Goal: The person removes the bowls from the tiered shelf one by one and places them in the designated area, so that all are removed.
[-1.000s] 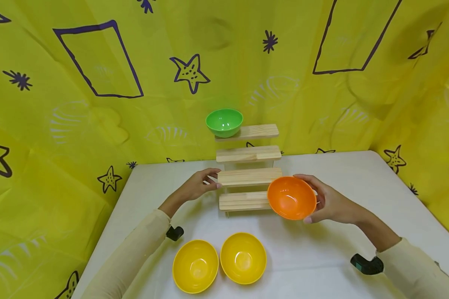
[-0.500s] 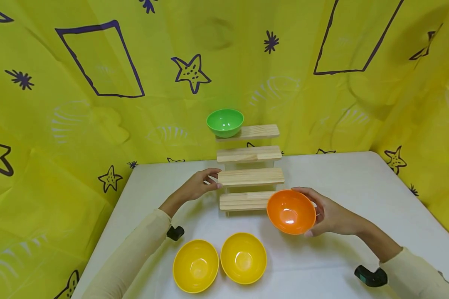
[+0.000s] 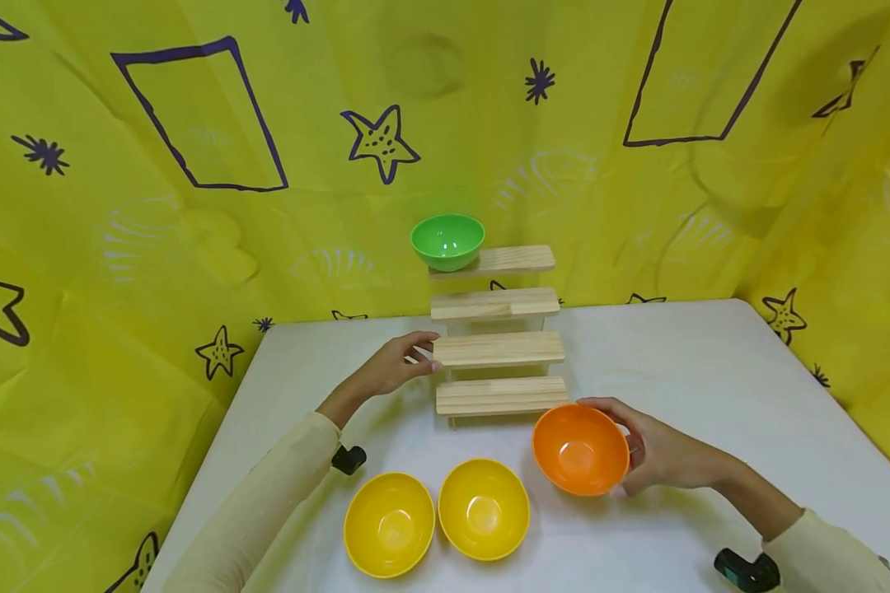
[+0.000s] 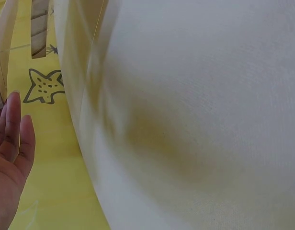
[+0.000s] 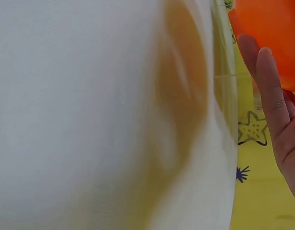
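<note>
My right hand (image 3: pixel 663 449) grips an orange bowl (image 3: pixel 580 451) by its right side, thumb near the lower edge and fingers round the upper one. The bowl tilts toward me, just off the right end of the lowest step. In the right wrist view the fingers lie along the outside of the orange bowl (image 5: pixel 272 38). My left hand (image 3: pixel 393 364) holds the left end of a stepped wooden stand (image 3: pixel 498 350) at its second step from the bottom, thumb in front. A green bowl (image 3: pixel 447 243) sits on the left of the top step.
Two yellow bowls (image 3: pixel 389 527) stand side by side on the white table (image 3: pixel 304 502), in front of the stand. A yellow patterned cloth (image 3: pixel 326 231) hangs behind the table and on both sides.
My right hand has brought the orange bowl down and toward me, from in front of the lower steps to beside the lowest one. The left hand stays at the stand.
</note>
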`<state>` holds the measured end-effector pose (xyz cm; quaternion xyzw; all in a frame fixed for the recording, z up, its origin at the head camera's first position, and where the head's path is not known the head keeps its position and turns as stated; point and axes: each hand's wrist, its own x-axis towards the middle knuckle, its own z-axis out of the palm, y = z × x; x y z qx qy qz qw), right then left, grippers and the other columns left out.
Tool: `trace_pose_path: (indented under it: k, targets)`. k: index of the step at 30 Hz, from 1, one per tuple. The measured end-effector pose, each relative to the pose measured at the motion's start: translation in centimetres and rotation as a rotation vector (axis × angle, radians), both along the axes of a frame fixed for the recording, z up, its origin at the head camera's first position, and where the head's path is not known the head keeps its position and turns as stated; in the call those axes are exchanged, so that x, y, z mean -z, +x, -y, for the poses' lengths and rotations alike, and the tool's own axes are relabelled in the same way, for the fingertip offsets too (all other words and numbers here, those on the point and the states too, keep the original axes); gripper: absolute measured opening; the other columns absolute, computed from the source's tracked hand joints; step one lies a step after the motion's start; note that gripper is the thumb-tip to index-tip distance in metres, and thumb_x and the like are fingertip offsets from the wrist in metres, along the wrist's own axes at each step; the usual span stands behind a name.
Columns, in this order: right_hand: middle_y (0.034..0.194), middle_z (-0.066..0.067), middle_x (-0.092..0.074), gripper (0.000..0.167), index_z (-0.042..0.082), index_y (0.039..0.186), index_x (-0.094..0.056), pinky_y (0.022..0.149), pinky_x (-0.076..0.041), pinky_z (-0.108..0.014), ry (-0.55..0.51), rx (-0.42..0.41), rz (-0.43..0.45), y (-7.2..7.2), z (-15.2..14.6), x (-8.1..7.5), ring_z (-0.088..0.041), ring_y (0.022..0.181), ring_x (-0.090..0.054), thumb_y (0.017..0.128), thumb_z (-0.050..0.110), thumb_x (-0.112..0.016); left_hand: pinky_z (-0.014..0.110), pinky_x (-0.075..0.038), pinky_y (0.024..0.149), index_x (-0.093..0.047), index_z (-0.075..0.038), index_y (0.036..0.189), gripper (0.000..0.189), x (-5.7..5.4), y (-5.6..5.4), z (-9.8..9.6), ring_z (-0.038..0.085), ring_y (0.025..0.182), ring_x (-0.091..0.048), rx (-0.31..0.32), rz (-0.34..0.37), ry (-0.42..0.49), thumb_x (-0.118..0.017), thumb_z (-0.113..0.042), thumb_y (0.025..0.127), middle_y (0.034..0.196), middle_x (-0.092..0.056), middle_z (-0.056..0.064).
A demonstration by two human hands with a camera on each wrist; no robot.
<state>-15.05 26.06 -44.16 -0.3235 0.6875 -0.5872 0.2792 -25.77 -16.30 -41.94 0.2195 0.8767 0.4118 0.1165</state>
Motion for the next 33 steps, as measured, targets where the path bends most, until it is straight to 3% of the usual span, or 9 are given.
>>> trace_pose_path:
  k: [5, 10, 17, 21, 27, 33]
  targets:
    - [0.150, -0.008, -0.037, 0.095, 0.010, 0.155, -0.021, 0.091, -0.058, -0.042, 0.041, -0.006, 0.035, 0.4, -0.1, 0.4, -0.034, 0.116, -0.061, 0.079, 0.000, -0.078, 0.038, -0.055, 0.090, -0.048, -0.008, 0.148, 0.059, 0.1, -0.2, -0.1, 0.028, 0.112, -0.064, -0.005, -0.006, 0.005, -0.070, -0.026, 0.096, 0.132, -0.061, 0.016]
    - [0.152, -0.008, -0.035, 0.095, 0.018, 0.154, -0.024, 0.096, -0.056, -0.042, 0.098, 0.018, 0.160, 0.9, 0.0, 0.7, -0.036, 0.119, -0.060, 0.078, -0.002, -0.078, 0.037, -0.055, 0.089, -0.048, -0.007, 0.147, 0.059, 0.3, -0.4, -0.1, 0.027, 0.111, -0.064, -0.006, -0.004, 0.008, -0.071, -0.026, 0.096, 0.131, -0.062, 0.015]
    - [0.153, -0.014, -0.034, 0.094, 0.014, 0.155, -0.023, 0.096, -0.055, -0.040, 0.064, -0.014, 0.143, 1.3, 0.1, 1.6, -0.037, 0.121, -0.058, 0.079, -0.003, -0.077, 0.039, -0.055, 0.089, -0.049, -0.007, 0.147, 0.059, 0.4, -0.4, 0.0, 0.030, 0.112, -0.064, -0.002, -0.011, 0.014, -0.071, -0.026, 0.096, 0.130, -0.062, 0.018]
    - [0.154, -0.008, -0.035, 0.095, 0.017, 0.154, -0.024, 0.099, -0.054, -0.039, 0.066, -0.006, 0.200, 1.5, 0.3, 1.9, -0.033, 0.125, -0.057, 0.078, -0.004, -0.078, 0.039, -0.055, 0.090, -0.048, -0.007, 0.147, 0.060, 0.3, -0.4, 0.0, 0.029, 0.112, -0.064, -0.003, -0.008, 0.011, -0.071, -0.027, 0.096, 0.131, -0.062, 0.017]
    - [0.154, -0.010, -0.035, 0.097, 0.017, 0.154, -0.023, 0.100, -0.053, -0.040, 0.054, -0.001, 0.242, 2.0, 0.5, 1.9, -0.036, 0.125, -0.057, 0.077, -0.007, -0.077, 0.038, -0.055, 0.090, -0.048, -0.007, 0.148, 0.059, 0.2, -0.2, 0.0, 0.028, 0.112, -0.064, -0.004, -0.002, 0.010, -0.070, -0.027, 0.096, 0.131, -0.061, 0.016]
    - [0.154, -0.010, -0.036, 0.096, 0.017, 0.153, -0.024, 0.100, -0.053, -0.037, 0.068, -0.006, 0.218, 2.3, 0.6, 2.3, -0.032, 0.127, -0.056, 0.078, -0.003, -0.079, 0.039, -0.055, 0.090, -0.048, -0.007, 0.147, 0.059, 0.2, -0.2, 0.1, 0.030, 0.113, -0.064, -0.004, -0.001, 0.014, -0.070, -0.027, 0.096, 0.131, -0.061, 0.017]
